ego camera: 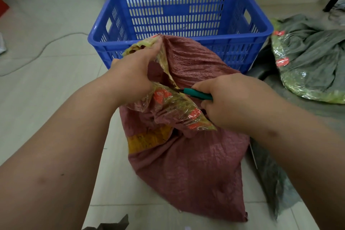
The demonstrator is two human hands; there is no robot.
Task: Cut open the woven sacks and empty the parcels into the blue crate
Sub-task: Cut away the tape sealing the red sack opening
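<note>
Nearest the camera, a red woven sack (pixel 186 164) is seen lying on the tiled floor (pixel 46 99), its taped mouth lifted toward the crate. The bunched, tape-wrapped top of the sack is gripped by the left hand (pixel 133 73), fingers curled tight round the yellow-and-clear tape (pixel 173 104). A green-handled cutter (pixel 197 94) is clenched in the right hand (pixel 227 101), and its tip is laid against the tape just beside the left hand. Off to the right, a grey-green sack (pixel 313 58) is slumped on the floor. Beyond the hands, the blue crate (pixel 179 13) is stood upright on the floor, touched by the red sack's top; what lies inside cannot be told.
</note>
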